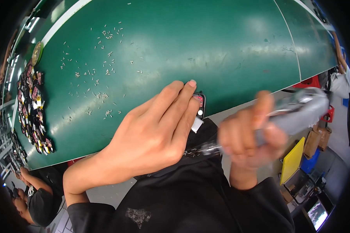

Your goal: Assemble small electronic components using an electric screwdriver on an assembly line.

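head view: the left hand (153, 136) partly covers a black-framed device (201, 105) near the surface's (175, 42) edge, grip unclear, while the right hand (249, 136) grips a blurred grey tool (299, 114).

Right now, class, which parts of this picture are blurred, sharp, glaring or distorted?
Head view: the right hand and the grey handheld tool it grips are blurred, probably by motion; the left hand looks fairly sharp; pale glare lies on the green table, whose edges bow near the dark fisheye rim.
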A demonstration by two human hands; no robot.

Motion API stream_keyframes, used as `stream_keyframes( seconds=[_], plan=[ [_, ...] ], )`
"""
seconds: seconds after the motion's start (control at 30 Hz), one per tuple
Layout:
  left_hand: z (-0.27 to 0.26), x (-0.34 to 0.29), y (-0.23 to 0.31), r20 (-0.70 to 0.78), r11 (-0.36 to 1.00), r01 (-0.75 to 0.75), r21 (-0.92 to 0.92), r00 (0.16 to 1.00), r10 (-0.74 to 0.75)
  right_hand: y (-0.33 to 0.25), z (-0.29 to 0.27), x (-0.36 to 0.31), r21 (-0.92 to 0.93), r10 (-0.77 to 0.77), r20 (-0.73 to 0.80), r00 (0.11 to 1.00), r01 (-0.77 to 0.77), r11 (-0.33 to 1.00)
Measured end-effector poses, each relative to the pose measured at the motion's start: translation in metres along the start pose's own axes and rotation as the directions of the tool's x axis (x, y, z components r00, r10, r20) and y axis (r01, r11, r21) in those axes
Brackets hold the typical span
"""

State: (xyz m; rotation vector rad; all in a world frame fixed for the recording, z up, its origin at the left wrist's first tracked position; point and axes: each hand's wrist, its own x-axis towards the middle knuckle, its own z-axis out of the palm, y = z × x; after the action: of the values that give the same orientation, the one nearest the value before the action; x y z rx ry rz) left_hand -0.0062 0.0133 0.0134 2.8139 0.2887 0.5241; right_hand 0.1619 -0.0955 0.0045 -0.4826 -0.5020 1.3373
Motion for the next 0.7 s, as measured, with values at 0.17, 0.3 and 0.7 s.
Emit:
stream_keyframes(
  seconds=[0.17, 0.3, 0.7],
  plan=[
    [0.005, -0.003, 0.003, 0.018, 0.998, -0.023, 0.059, 1.000, 0.022, -0.046, 0.006, 0.034, -0.153, -0.116, 0.144, 0.983, 0.137, 0.979],
    [0.009, -0.006, 0.003, -0.003, 0.986, -0.075, 0.149, 0.997, 0.076, -0.050, 0.004, 0.053, -0.330, -0.071, 0.201, 0.977, 0.136, 0.934],
    [0.022, -0.007, 0.004, -0.094, 0.988, -0.072, 0.133, 0.992, 0.085, -0.032, -0.002, 0.056, -0.371, -0.119, 0.176, 0.977, 0.177, 0.911]
  ],
)
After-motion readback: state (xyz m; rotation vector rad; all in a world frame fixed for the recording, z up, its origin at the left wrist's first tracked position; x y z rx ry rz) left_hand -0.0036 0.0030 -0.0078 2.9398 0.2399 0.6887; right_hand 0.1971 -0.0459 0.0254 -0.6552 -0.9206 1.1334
